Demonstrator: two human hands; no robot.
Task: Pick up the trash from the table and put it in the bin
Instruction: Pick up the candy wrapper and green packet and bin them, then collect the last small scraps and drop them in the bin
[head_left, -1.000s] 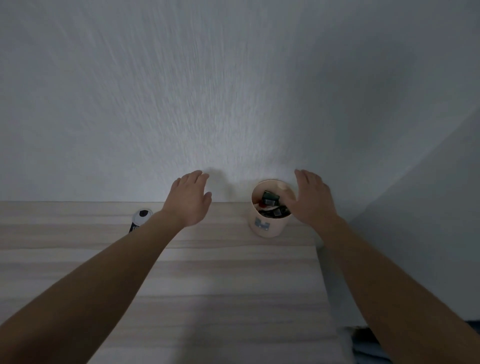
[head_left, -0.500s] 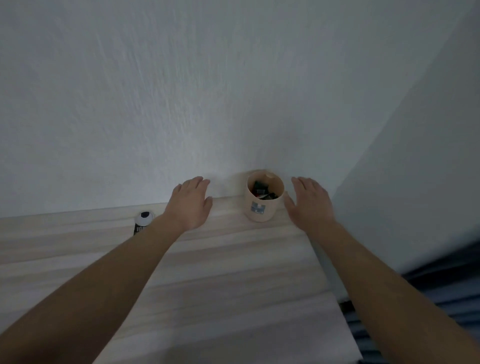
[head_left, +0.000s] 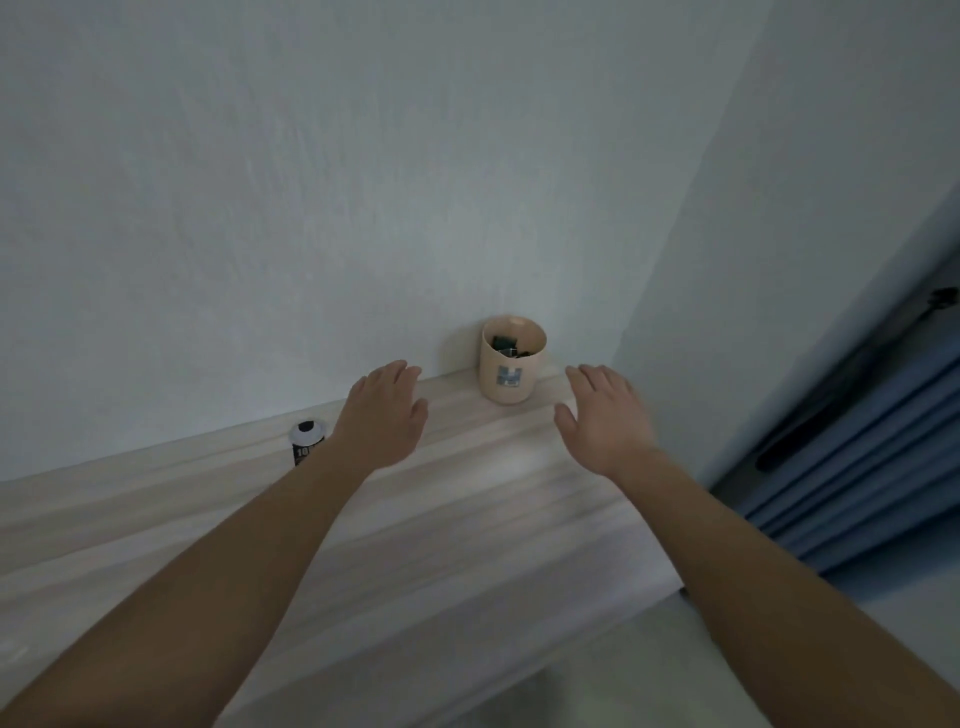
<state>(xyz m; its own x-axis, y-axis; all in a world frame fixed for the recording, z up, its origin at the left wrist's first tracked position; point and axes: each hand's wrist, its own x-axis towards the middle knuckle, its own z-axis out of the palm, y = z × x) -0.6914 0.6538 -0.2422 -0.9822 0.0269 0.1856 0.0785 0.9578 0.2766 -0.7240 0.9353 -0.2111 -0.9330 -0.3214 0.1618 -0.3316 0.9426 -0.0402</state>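
Note:
A small beige cup-shaped bin (head_left: 510, 375) stands at the far right corner of the light wooden table (head_left: 467, 519), against the wall, with dark scraps inside it. My left hand (head_left: 384, 415) hovers palm down to the bin's left, fingers apart and empty. My right hand (head_left: 605, 418) hovers to the bin's right and slightly nearer, also spread and empty. Neither hand touches the bin. No loose trash shows on the visible tabletop.
A small black-and-white cylindrical container (head_left: 306, 441) stands by the wall, just left of my left wrist and partly hidden by it. Blue curtain folds (head_left: 857, 467) hang beyond the table's right edge. A plain wall rises behind the table.
My right hand has pulled back from the bin's rim to its right side. The view has swung and tilted, so the curtain now shows at the right. My left hand keeps its place.

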